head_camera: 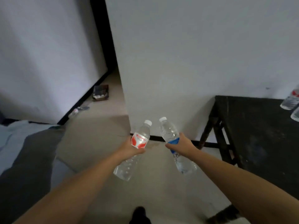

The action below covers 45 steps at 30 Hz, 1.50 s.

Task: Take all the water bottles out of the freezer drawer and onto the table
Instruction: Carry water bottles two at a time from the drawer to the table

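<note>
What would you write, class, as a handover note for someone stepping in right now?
Left hand grips the red-label bottle; right hand grips the blue-label bottle. Both are carried in the air over the floor, not yet at the table.
Done: at least two bottles already lie on the table's far right.
Left: set these two down. The freezer drawer is out of view, so check it for more.

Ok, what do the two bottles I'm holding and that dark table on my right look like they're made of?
Red-label bottle in the left hand: likely clear thin plastic, see-through with moulded ribs, white cap. Blue-label bottle in the right hand: the same clear, glossy plastic by its look. Table: probably dark-painted or stained wood, matt and scuffed, though blur leaves that open.
</note>
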Available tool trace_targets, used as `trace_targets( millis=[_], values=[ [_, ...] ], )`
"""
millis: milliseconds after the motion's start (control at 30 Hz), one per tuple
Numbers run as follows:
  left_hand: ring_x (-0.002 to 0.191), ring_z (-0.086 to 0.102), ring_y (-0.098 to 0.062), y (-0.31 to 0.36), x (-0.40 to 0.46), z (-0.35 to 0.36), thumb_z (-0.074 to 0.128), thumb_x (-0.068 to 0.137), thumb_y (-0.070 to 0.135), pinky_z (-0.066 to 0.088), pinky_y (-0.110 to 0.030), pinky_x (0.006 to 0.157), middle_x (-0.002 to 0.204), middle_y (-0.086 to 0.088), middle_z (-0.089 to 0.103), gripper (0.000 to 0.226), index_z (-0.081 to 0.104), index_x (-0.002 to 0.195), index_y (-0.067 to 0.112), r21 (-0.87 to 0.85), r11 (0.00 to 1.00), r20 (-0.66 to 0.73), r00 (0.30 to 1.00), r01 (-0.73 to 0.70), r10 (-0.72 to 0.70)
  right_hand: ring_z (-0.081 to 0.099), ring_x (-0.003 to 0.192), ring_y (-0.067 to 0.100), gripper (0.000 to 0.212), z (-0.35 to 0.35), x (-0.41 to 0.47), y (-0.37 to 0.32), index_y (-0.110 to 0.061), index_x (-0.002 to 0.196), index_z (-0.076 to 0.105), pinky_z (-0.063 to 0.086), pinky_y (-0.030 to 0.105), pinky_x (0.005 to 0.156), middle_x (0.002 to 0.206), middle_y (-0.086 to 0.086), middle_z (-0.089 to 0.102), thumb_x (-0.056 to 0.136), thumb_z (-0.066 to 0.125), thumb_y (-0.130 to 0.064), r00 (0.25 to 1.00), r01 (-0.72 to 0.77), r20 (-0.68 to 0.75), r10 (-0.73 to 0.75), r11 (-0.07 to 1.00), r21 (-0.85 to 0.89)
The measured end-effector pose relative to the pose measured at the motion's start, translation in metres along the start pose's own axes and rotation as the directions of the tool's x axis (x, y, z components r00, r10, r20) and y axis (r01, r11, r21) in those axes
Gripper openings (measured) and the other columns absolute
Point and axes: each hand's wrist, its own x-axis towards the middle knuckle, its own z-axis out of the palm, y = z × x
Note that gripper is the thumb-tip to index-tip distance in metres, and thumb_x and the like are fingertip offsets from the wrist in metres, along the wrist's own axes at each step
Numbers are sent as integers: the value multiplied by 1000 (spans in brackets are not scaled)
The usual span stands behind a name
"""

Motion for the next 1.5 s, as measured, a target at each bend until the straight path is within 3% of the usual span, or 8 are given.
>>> trace_targets(
  millis=[133,333,467,667,867,1000,1400,1500],
  values=[
    [99,63,-20,37,86,-21,82,60,37,52,-39,92,110,-1,64,70,49,120,20,115,992,115,992,-55,42,59,84,11,60,-20,46,-11,-13,121,45,47,23,65,96,-1,59,74,77,-34,988,-99,-108,115,985,143],
    [89,64,-16,87,178,-3,82,62,38,52,-30,74,105,0,64,65,48,115,21,105,988,241,967,-115,87,63,84,13,56,-49,81,-4,-12,122,47,53,29,74,92,0,62,77,76,-30,930,-208,-239,280,936,285],
    [98,64,-25,117,219,51,81,62,35,52,-46,92,109,-6,65,68,50,119,17,113,985,391,917,-127,74,60,94,17,67,-78,93,22,-13,130,39,52,34,81,101,0,58,77,76,-33,860,-320,-295,417,890,326],
    [100,61,-23,176,275,155,82,63,36,51,-45,93,113,-3,62,70,46,122,23,162,969,561,825,-186,65,56,79,7,65,-152,113,82,-17,128,38,42,18,57,95,-5,54,78,74,-38,757,-416,-339,558,813,408],
    [90,58,-13,257,330,259,82,65,36,50,-35,80,101,6,57,71,44,124,24,196,940,645,759,-278,90,54,82,7,65,-248,131,144,-18,125,39,42,21,64,99,-4,55,76,74,-41,665,-439,-434,608,788,432],
    [102,59,-18,305,355,321,80,64,42,51,-39,91,113,2,58,80,40,130,22,203,912,701,703,-358,120,52,78,3,64,-306,133,176,-19,123,41,39,18,58,97,-5,54,73,75,-42,615,-435,-491,617,785,442],
    [83,53,1,386,353,524,84,61,33,41,-17,62,97,16,54,70,35,112,33,110,825,923,366,-555,123,59,95,13,60,-365,81,280,-19,116,43,46,28,78,102,-5,59,72,77,-41,237,-340,-564,791,612,714],
    [90,59,-5,417,346,575,86,60,27,50,-24,75,107,5,61,69,41,113,26,63,783,955,266,-619,134,63,98,22,57,-391,70,305,-9,115,52,49,34,81,103,6,65,71,77,-36,122,-318,-551,825,558,766]
  ],
)
